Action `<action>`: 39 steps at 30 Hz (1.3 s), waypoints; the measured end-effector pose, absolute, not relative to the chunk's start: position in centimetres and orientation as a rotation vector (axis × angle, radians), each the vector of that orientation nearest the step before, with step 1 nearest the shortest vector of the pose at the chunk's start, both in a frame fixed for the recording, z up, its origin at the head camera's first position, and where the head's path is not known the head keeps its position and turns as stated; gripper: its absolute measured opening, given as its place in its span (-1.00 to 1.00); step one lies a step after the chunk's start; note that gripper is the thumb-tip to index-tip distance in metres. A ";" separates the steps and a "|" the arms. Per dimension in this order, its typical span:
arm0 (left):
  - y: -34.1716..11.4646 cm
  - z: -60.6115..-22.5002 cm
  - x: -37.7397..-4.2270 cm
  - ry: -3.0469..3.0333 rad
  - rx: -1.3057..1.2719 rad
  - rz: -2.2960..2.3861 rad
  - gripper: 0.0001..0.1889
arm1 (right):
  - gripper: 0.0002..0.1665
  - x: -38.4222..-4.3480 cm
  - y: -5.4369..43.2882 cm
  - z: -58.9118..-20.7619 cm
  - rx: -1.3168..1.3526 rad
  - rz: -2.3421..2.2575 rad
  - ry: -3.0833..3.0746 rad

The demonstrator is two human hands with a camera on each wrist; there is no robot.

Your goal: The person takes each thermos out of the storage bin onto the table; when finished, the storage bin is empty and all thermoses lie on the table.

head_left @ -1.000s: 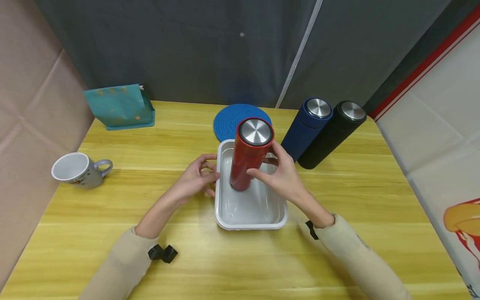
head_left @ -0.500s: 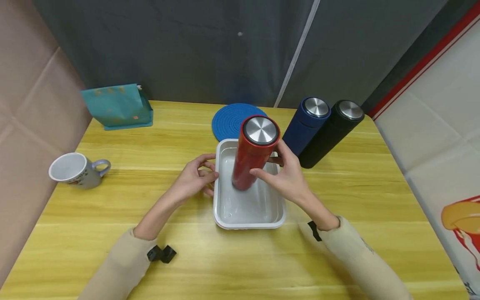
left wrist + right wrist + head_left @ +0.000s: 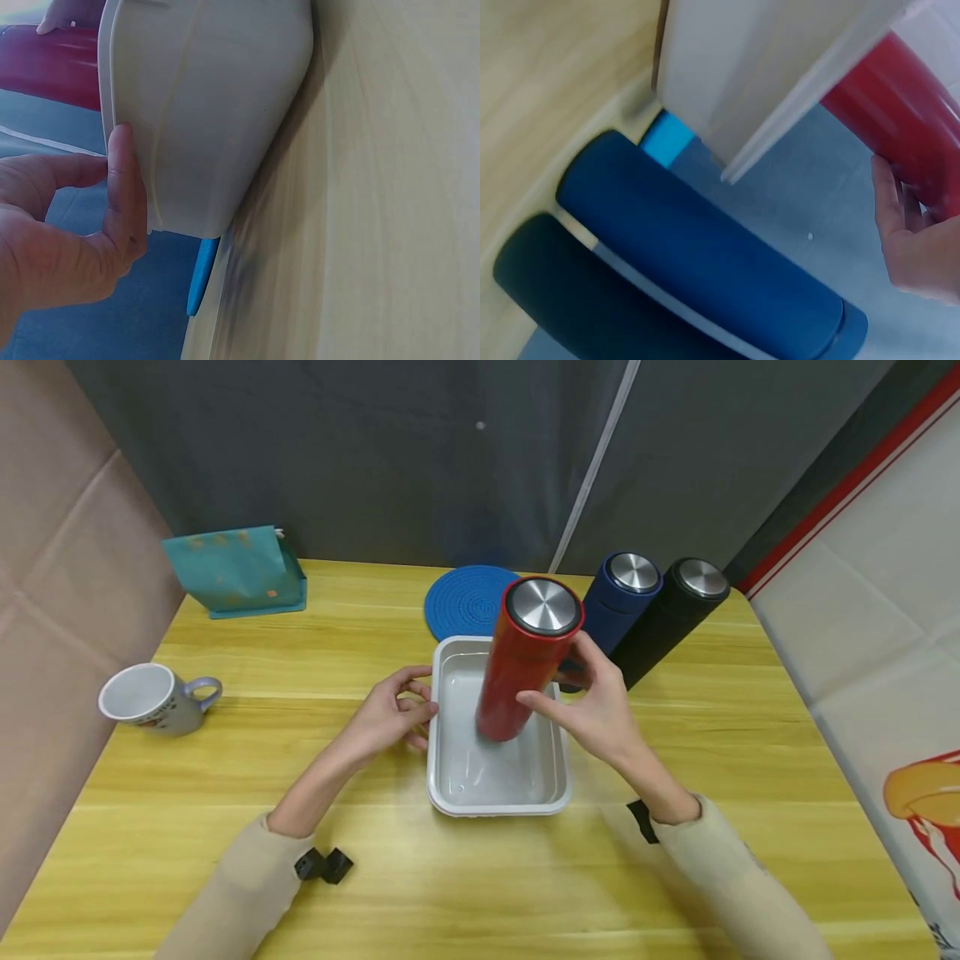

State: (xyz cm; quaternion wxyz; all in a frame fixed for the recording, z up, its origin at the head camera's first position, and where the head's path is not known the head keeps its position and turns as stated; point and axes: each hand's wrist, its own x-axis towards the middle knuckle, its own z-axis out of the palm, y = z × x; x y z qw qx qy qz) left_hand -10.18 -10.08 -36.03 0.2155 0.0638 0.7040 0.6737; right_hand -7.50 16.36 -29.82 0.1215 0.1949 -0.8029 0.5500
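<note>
In the head view my right hand (image 3: pixel 600 706) grips a red thermos bottle (image 3: pixel 521 668) with a steel-topped lid, thumb on the near side and fingers behind. The thermos tilts slightly over a white rectangular plastic tub (image 3: pixel 495 789); its lower end shows within the tub's opening. My left hand (image 3: pixel 393 710) holds the tub's left rim, the thumb at the edge and the fingers against the outer wall (image 3: pixel 195 112), as the left wrist view shows. Right of my right hand stand a blue thermos (image 3: pixel 618 602) and a black thermos (image 3: pixel 667 622), both upright with steel-topped lids.
A round blue ridged mat (image 3: pixel 468 602) lies behind the tub. On the left are a white mug (image 3: pixel 153 702) with a lilac handle and a teal bag (image 3: pixel 236 568). A grey curtain (image 3: pixel 375 460) hangs behind the wooden table (image 3: pixel 420 885).
My right hand has moved to the right and lifted the red thermos, whose lid now looks larger and stands farther right. My left hand and the tub have stayed in place.
</note>
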 end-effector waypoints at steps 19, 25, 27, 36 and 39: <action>-10.3 -36.1 -10.0 1.934 0.151 1.876 -0.38 | -0.31 -7.0 20.7 -26.6 0.565 1.541 -2.199; -10.5 -36.1 -10.0 1.936 0.154 1.874 -0.37 | -0.27 -6.7 21.5 -26.4 0.507 1.552 -2.189; -10.5 -36.0 -10.0 1.935 0.154 1.875 -0.37 | -0.27 -6.6 21.8 -26.5 0.489 1.548 -2.190; -10.4 -36.1 -10.0 1.925 0.151 1.879 -0.38 | -0.26 -6.3 23.5 -27.3 0.416 1.543 -2.193; -10.5 -36.1 -10.1 1.926 0.150 1.875 -0.38 | -0.26 -6.3 24.0 -27.6 0.402 1.561 -2.176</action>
